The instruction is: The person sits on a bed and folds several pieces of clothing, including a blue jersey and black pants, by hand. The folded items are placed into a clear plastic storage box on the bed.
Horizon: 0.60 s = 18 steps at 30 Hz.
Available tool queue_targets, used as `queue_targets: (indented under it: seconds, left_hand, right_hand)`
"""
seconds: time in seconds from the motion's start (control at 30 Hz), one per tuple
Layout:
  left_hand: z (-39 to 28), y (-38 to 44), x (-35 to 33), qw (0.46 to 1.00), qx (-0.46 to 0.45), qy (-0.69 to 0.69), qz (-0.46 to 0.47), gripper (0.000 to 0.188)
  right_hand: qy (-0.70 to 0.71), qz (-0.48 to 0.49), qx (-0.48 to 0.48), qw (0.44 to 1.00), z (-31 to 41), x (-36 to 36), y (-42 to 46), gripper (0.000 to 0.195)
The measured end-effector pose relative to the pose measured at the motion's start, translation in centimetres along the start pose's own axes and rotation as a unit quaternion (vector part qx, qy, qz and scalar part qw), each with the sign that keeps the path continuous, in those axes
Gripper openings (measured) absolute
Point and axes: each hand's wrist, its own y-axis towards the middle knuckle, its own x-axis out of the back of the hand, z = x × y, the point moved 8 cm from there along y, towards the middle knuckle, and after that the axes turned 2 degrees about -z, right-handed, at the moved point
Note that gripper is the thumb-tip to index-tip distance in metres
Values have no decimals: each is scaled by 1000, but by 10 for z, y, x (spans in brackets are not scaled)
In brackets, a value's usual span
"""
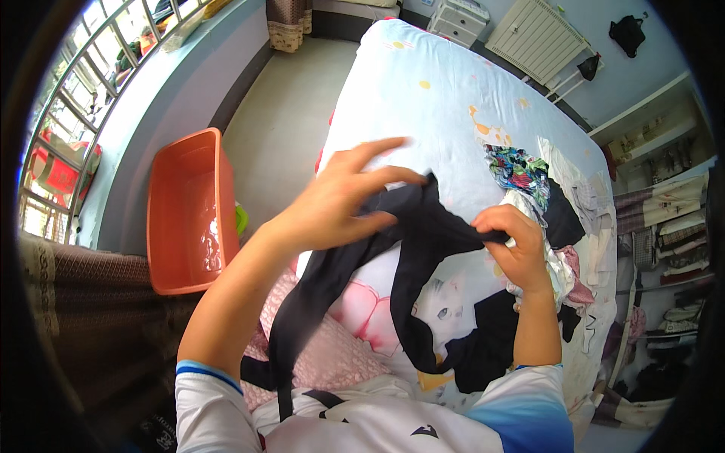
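Observation:
A pair of black leggings or trousers is held up over the bed, its two long legs drooping towards me. My right hand pinches one side of it near the top between thumb and fingers. Over the opposite side is my left hand, fingers spread and blurred. Its fingertips are close to the black cloth, and whether they touch it is unclear. Another black garment lies on the bed below my right hand. A pink patterned cushion or folded cloth rests in front of my body.
The bed has a pale blue printed sheet. Multicoloured patterned cloth and white clothes lie along its right side. An orange plastic tub stands left, below a barred window. Open shelves with clothes line the right.

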Motion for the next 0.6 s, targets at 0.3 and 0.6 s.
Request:
queue_targets:
  seconds: [0.3, 0.6]
  left_hand:
    - [-56, -37, -69, 953, -54, -159, 252, 37]
    - [-86, -84, 71, 996, 68, -40, 29, 32]
  right_hand:
    - [-10, -17, 141, 990, 122, 42, -37, 28]
    - [-61, -126, 69, 988, 145, 90, -45, 26]
